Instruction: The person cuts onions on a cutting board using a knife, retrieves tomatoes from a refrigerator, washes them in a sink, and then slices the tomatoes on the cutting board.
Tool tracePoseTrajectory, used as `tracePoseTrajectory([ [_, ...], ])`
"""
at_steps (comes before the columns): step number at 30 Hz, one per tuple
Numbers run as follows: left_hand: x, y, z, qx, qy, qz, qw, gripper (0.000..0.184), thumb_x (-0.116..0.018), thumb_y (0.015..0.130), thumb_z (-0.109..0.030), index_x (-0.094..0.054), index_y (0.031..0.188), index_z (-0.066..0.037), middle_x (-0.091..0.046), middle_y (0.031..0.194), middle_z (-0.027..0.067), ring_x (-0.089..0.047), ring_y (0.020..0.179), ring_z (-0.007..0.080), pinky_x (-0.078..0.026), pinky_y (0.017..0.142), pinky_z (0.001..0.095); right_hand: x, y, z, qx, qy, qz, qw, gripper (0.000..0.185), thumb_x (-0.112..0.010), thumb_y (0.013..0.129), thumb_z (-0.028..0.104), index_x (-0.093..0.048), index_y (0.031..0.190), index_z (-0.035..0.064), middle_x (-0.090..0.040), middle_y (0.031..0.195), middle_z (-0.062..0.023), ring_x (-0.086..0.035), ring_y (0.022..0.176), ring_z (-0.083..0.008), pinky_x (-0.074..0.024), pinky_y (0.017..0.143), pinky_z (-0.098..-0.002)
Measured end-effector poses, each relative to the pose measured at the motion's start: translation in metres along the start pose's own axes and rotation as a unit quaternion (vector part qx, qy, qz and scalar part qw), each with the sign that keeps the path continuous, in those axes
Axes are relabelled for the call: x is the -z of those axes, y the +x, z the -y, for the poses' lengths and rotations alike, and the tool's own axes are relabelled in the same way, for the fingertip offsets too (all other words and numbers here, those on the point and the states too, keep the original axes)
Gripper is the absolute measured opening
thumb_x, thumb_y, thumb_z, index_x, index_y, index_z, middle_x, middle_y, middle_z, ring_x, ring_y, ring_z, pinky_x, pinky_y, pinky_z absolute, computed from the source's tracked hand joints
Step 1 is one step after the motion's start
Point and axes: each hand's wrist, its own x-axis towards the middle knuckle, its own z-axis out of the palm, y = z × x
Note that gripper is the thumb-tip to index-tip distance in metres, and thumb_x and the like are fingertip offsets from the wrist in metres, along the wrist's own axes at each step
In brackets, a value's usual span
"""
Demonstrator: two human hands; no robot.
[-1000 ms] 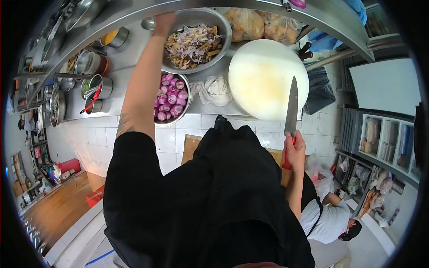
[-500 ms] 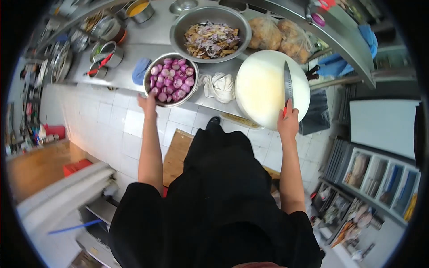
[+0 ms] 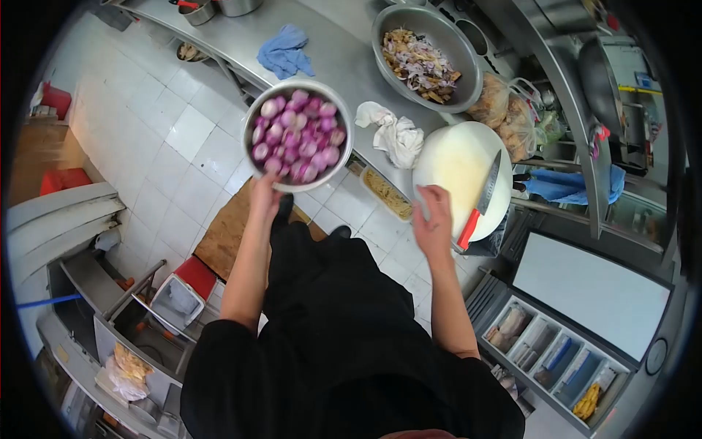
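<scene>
My left hand grips the near rim of a metal bowl full of peeled red onions. The bowl is held out past the front edge of the steel counter, over the floor. My right hand is in the air beside the round white cutting board, its fingers loosely bent and apart with nothing in them. On the board lies a kitchen knife, its red handle toward me. A crumpled white cloth lies on the counter between bowl and board.
A large metal bowl of sliced onion and brown pieces stands farther back. Beside it are bags of brown food. A blue cloth lies on the counter. A wooden board is on the floor, and a divided container is at right.
My right hand has let go of the knife and moved left off the board. My left hand has drawn the onion bowl off the counter toward me. The view has turned.
</scene>
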Motion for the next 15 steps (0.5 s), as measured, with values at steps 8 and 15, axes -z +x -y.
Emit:
tracePoseTrajectory([
  [8, 0.215, 0.002, -0.021, 0.036, 0.204, -0.061, 0.976, 0.031, -0.058, 0.074, 0.001, -0.067, 0.103, -0.002, -0.066, 0.089, 0.003, -0.06, 0.079, 0.0141, -0.046, 0.067, 0.0272, -0.152, 0.081, 0.043, 0.031, 0.011, 0.106, 0.994, 0.033, -0.07, 0.092, 0.01, -0.07, 0.125, 0.0047, -0.056, 0.136, -0.0235, -0.057, 0.123, -0.041, -0.0471, 0.104, -0.044],
  [15, 0.233, 0.179, 0.07, 0.06, 0.192, -0.058, 0.978, 0.026, -0.058, 0.08, -0.004, -0.07, 0.104, -0.001, -0.067, 0.083, 0.0036, -0.061, 0.073, 0.0148, -0.048, 0.066, 0.0299, -0.239, 0.147, 0.016, 0.131, -0.159, 0.029, 0.978, 0.05, -0.077, 0.088, 0.02, -0.061, 0.132, 0.0026, -0.05, 0.141, -0.026, -0.046, 0.128, -0.0454, -0.0369, 0.111, -0.053],
])
